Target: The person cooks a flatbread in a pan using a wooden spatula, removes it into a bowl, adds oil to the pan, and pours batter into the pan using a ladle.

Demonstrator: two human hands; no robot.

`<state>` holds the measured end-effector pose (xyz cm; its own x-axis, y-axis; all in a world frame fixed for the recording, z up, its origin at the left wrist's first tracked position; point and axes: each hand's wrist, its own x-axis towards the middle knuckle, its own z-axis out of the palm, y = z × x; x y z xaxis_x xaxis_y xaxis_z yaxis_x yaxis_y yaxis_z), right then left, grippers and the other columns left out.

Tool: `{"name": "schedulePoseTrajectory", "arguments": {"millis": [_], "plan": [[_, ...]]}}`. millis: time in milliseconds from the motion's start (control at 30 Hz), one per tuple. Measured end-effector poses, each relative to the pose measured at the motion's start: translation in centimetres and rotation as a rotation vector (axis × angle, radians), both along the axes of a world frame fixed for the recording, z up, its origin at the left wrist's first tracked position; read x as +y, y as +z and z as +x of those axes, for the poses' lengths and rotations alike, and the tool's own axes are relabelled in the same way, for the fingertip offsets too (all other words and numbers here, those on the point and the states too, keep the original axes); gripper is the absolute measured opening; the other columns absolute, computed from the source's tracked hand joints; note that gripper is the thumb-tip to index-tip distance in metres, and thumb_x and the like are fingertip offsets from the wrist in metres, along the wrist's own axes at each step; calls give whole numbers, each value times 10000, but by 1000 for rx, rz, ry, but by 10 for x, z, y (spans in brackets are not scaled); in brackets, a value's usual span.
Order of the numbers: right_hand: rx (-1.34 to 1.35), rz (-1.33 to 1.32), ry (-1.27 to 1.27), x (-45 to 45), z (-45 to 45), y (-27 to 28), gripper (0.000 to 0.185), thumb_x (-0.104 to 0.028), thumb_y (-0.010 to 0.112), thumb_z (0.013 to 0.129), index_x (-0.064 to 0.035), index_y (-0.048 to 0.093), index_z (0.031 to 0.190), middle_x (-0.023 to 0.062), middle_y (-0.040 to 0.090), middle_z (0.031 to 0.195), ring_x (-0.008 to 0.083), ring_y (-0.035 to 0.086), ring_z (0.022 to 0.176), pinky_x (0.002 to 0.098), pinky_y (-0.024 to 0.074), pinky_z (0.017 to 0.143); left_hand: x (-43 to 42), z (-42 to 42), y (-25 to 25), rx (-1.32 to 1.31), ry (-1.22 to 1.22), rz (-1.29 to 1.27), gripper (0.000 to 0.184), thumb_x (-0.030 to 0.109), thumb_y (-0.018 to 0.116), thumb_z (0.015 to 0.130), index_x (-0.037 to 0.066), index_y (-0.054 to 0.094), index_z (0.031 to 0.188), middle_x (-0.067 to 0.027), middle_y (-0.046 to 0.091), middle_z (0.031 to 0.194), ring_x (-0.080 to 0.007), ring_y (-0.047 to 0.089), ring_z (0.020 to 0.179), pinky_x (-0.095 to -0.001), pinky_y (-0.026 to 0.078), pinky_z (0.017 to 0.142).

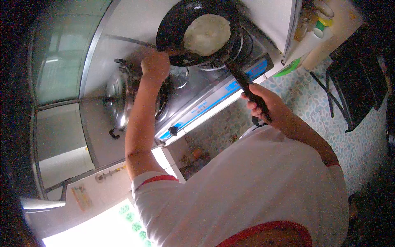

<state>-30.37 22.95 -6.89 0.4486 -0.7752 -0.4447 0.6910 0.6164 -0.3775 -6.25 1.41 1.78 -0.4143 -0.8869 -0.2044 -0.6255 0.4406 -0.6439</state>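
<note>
Food in a pale, flat, roughly round sheet (207, 35) lies inside a deep, round black wok (170, 31), right of its middle. The right hand (264, 105) is wrapped around the wok's long black handle (239, 77). Well apart from it, the left hand (156, 66) is curled at the wok's near-left rim — whether it holds anything, I cannot tell. Beneath is a silvery metal stove (187, 99) with a blue-striped front. Beyond the left forearm sits a shiny, dark-handled silver pot (122, 96) — partly hidden.
</note>
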Motion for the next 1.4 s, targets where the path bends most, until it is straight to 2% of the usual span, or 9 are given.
{"name": "schedulePoseTrajectory", "arguments": {"millis": [167,467,600,700,867,933,1133,1233,1400], "plan": [[4,-22,-31,-1,2,-5,310,-357,464,824,-53,490,878,-27,405,587,35,332,433,155,261,372,45,-12,3,284,-179,211,211,126,428,751,35,596,842,-152,601,825,-296,592,782,-390,486,657],[52,41,-28,-1,-1,13,335,-396,472,808,-71,480,886,-25,408,601,35,339,447,155,250,368,56,-40,-11,275,63,197,231,125,398,775,56,573,909,-147,606,796,-301,599,747,-395,485,655],[51,-37,4,-1,-1,5,319,-395,479,805,-89,450,889,-18,403,602,46,340,446,165,268,384,60,-38,-21,241,-26,213,268,144,431,762,13,525,976,-176,592,788,-291,599,739,-369,492,647],[18,-33,-39,-2,1,5,318,-388,480,806,-88,431,899,-16,401,598,46,337,445,167,272,387,20,-44,-57,352,-287,45,271,148,441,766,-24,480,971,-188,561,848,-280,589,759,-360,492,643],[17,-39,-82,0,3,6,295,-345,486,812,-78,413,914,13,428,682,52,360,483,168,296,394,-45,-42,-103,665,-96,-193,211,162,418,810,-28,443,897,-194,533,880,-309,575,762,-376,491,627],[1,-26,-87,0,2,7,286,-333,486,815,-76,411,918,19,433,714,55,368,498,168,304,397,-31,-55,-68,881,52,-242,219,175,405,830,-39,426,873,-201,532,842,-333,574,720,-392,488,587],[9,-36,-94,0,4,2,292,-318,485,818,-74,395,949,28,465,802,53,393,528,164,312,405,-35,-20,19,411,-456,-552,77,77,454,755,46,424,820,-106,501,722,-270,539,678,-339,464,591],[-66,-66,102,-1,-6,-4,302,-344,495,810,-84,409,939,15,470,759,47,384,507,161,298,402,-8,-34,24,348,-385,-472,55,70,451,749,54,426,795,-101,498,716,-259,545,675,-336,466,582],[35,-51,62,0,-4,5,339,-409,503,789,-90,453,889,-26,418,611,36,343,457,155,251,381,0,-23,3,433,-192,-351,74,99,436,775,45,447,825,-107,526,759,-286,559,710,-365,479,608]]}}
